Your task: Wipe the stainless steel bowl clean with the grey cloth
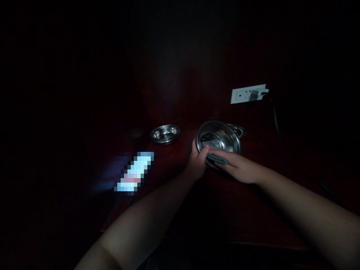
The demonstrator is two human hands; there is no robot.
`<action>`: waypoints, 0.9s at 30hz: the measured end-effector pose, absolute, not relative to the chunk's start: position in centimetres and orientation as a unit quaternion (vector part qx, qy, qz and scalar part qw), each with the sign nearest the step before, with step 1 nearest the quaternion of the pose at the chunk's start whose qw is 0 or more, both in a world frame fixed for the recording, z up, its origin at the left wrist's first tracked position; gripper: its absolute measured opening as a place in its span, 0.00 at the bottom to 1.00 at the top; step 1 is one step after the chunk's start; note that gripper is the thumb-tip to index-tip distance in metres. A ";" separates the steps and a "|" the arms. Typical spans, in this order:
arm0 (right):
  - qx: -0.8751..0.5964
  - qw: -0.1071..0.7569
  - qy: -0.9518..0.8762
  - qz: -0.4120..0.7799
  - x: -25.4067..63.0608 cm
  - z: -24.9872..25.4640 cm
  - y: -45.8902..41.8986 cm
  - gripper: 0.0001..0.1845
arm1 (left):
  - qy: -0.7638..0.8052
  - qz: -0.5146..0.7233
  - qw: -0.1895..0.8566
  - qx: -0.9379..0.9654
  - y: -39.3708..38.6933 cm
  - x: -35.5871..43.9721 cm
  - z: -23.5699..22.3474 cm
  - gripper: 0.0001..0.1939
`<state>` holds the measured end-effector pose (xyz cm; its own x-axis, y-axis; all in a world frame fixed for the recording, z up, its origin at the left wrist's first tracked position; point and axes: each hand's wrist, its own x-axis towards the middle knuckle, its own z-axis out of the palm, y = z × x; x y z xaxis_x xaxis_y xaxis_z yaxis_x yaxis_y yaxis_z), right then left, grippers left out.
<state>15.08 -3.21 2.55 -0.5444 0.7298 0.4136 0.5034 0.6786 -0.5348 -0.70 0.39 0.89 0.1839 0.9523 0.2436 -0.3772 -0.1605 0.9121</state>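
Note:
A shiny steel bowl [232, 140] is tilted up with its opening toward me. My left hand [197, 162] grips its left rim, thumb over the edge and fingers behind the wall. At the near rim my right hand [239, 165] presses a folded dark grey-green cloth [218, 158] against the bowl, its fingers closed over the cloth and reaching partly inside. The right fingertips are partly hidden by the cloth and rim. Behind the bowl on the right, a round steel lid or dish [238, 130] lies partly covered from view.
Stacked shallow steel bowls [165, 135] stand to the left on the dark red table [174, 153]. A lit, blurred-out screen [135, 173] lies nearer me, with a cable below it. At the back right, a white wall socket [244, 94] holds a plug with a hanging cord. Surroundings are very dark.

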 end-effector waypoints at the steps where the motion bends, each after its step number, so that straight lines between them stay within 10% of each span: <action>1: -0.362 0.319 -0.858 0.174 15.1 2.4 -3.2 0.29 | 0.278 0.567 0.587 0.507 0.3 -0.7 0.8 0.27; 10: -0.447 0.254 -0.856 0.051 15.6 2.5 -2.3 0.41 | 0.230 0.536 0.627 0.516 -0.2 -0.2 0.7 0.26; 27: -0.442 0.252 -0.849 0.144 16.0 3.7 -2.5 0.22 | 0.306 0.591 0.496 0.557 1.1 -0.8 0.0 0.29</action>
